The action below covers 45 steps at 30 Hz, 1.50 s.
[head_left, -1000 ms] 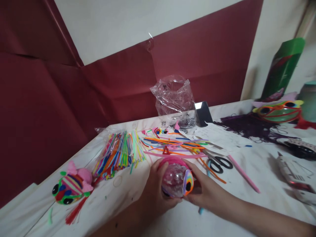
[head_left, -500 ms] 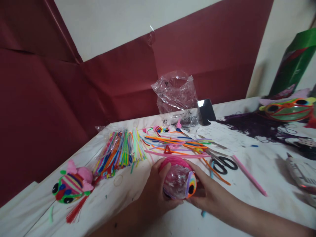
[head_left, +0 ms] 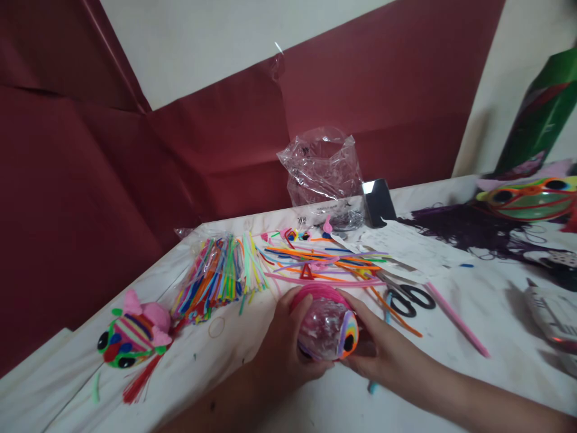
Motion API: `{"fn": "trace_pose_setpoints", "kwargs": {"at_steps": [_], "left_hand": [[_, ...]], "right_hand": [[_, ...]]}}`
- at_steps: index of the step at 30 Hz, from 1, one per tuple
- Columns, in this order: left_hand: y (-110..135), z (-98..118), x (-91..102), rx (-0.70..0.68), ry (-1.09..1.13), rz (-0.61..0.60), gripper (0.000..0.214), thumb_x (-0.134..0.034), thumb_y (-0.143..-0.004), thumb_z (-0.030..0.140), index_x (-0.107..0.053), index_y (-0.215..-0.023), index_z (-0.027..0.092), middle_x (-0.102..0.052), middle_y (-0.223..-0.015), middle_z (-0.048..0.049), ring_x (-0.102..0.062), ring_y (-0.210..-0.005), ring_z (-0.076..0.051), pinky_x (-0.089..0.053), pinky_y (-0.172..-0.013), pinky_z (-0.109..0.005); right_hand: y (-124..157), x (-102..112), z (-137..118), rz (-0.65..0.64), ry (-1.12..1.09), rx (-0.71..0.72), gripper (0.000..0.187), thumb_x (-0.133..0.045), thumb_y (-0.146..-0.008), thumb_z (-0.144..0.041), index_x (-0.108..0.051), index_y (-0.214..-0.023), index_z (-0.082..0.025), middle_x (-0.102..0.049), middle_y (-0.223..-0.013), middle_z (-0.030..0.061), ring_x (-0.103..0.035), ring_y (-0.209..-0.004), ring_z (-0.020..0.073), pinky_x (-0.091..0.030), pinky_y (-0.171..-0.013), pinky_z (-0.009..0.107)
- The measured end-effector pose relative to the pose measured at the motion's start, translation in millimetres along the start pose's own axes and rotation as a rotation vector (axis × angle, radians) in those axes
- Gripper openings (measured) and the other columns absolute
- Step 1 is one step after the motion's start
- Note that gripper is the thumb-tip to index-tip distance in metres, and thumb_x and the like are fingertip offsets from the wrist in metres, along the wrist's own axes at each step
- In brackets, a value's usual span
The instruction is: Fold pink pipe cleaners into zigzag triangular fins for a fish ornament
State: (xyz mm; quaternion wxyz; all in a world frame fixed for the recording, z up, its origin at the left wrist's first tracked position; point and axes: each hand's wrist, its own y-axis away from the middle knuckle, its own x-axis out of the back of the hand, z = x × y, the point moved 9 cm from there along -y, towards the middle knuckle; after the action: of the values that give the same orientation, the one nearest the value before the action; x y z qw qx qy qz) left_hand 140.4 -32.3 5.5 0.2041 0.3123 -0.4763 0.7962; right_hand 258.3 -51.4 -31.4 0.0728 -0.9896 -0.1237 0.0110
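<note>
Between my two hands is a clear round plastic ball (head_left: 322, 328), with pink pipe cleaner coiled around its far side. A rainbow-ringed eye (head_left: 348, 337) with a black pupil sits on the ball's right side. My left hand (head_left: 286, 340) wraps the ball's left side, its thumb on the near surface. My right hand (head_left: 367, 331) closes on the right side, fingers beside the eye. The ball's underside is hidden by my hands. Just beyond my hands lie loose pipe cleaners (head_left: 324, 258), and black-handled scissors (head_left: 412, 297) rest to their right.
A finished-looking craft fish (head_left: 135, 334) with a red tassel lies left, near a bundle of pipe cleaners (head_left: 220, 276). Behind stand a clear plastic bag (head_left: 322, 174) and a phone (head_left: 378, 201). Purple thread (head_left: 455, 225) and another decorated fish (head_left: 532, 198) are at right.
The view has shifted very slightly. Both hands keep the same hold on the ball, and nothing on the table has visibly moved.
</note>
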Motion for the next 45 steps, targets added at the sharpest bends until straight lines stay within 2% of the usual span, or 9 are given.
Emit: {"fn": "trace_pose_setpoints", "kwargs": {"at_steps": [4,8,12,16,19,23,28,37,45], "left_hand": [[-4,-12,5.9,0.083,-0.026,0.074,0.098,-0.074,-0.054,0.024,-0.019,-0.135,0.027,-0.028,-0.133,-0.0127,-0.032,-0.124,-0.032,-0.032,-0.100,-0.049],[-4,-39,16.2,0.273,0.031,0.206,0.088,-0.072,-0.057,0.024,-0.027,-0.132,0.024,-0.037,-0.129,-0.0128,-0.038,-0.121,-0.031,-0.034,-0.099,-0.049],[1,-61,17.7,0.430,0.145,0.280,0.083,-0.073,-0.057,0.026,-0.032,-0.129,0.022,-0.042,-0.128,-0.0128,-0.043,-0.118,-0.031,-0.038,-0.095,-0.046],[2,-68,13.8,0.481,0.175,0.258,0.085,-0.074,-0.057,0.027,-0.032,-0.130,0.022,-0.041,-0.130,-0.0130,-0.043,-0.118,-0.030,-0.038,-0.096,-0.044],[3,-70,14.2,0.488,0.183,0.267,0.086,-0.074,-0.057,0.028,-0.031,-0.131,0.022,-0.042,-0.130,-0.0132,-0.043,-0.118,-0.030,-0.038,-0.096,-0.044],[4,-71,14.8,0.491,0.180,0.280,0.087,-0.075,-0.055,0.027,-0.033,-0.131,0.021,-0.042,-0.130,-0.0134,-0.044,-0.117,-0.030,-0.040,-0.094,-0.044],[4,-72,14.9,0.481,0.176,0.286,0.088,-0.075,-0.055,0.027,-0.033,-0.131,0.022,-0.043,-0.129,-0.0133,-0.044,-0.117,-0.030,-0.041,-0.093,-0.043],[1,-67,15.8,0.445,0.123,0.301,0.088,-0.075,-0.054,0.027,-0.032,-0.131,0.022,-0.042,-0.128,-0.0123,-0.041,-0.120,-0.030,-0.035,-0.098,-0.046],[0,-68,13.1,0.470,0.150,0.294,0.087,-0.074,-0.056,0.027,-0.032,-0.131,0.021,-0.041,-0.128,-0.0131,-0.040,-0.120,-0.031,-0.035,-0.098,-0.046]], "right_hand": [[-4,9,7,0.051,0.140,0.036,0.075,-0.062,-0.074,-0.027,-0.020,-0.136,-0.023,-0.054,-0.120,0.0096,-0.056,-0.104,0.0206,-0.047,-0.090,0.037],[-10,32,5,0.170,0.370,0.019,0.059,-0.061,-0.073,-0.034,-0.042,-0.126,-0.019,-0.058,-0.114,0.0105,-0.055,-0.104,0.0233,-0.046,-0.089,0.039],[-19,73,-33,0.289,0.490,0.021,0.026,-0.053,-0.076,-0.034,-0.062,-0.093,-0.016,-0.066,-0.096,0.0104,-0.061,-0.084,0.0217,-0.049,-0.075,0.035],[-26,122,-71,0.463,0.736,0.060,0.022,-0.045,-0.080,-0.031,-0.061,-0.084,-0.016,-0.067,-0.076,0.0050,-0.060,-0.066,0.0159,-0.047,-0.060,0.025],[-38,118,-62,0.318,1.042,0.051,0.025,-0.040,-0.082,-0.024,-0.063,-0.085,-0.015,-0.067,-0.073,0.0043,-0.059,-0.061,0.0144,-0.044,-0.056,0.023],[-47,93,-37,0.158,1.216,0.123,0.014,-0.054,-0.076,-0.021,-0.067,-0.080,-0.017,-0.068,-0.086,0.0071,-0.057,-0.083,0.0202,-0.041,-0.072,0.027],[-62,97,-33,0.169,1.383,0.155,0.024,-0.042,-0.084,-0.016,-0.065,-0.075,-0.012,-0.064,-0.080,0.0153,-0.052,-0.086,0.0244,-0.032,-0.077,0.035],[-64,74,-30,0.022,1.336,0.221,0.019,-0.053,-0.079,-0.030,-0.061,-0.069,-0.016,-0.064,-0.077,0.0099,-0.053,-0.083,0.0205,-0.031,-0.078,0.031],[-44,161,-60,0.406,0.895,0.024,0.024,-0.042,-0.082,-0.033,-0.052,-0.067,-0.018,-0.058,-0.060,0.0046,-0.052,-0.057,0.0157,-0.038,-0.059,0.029]]}}
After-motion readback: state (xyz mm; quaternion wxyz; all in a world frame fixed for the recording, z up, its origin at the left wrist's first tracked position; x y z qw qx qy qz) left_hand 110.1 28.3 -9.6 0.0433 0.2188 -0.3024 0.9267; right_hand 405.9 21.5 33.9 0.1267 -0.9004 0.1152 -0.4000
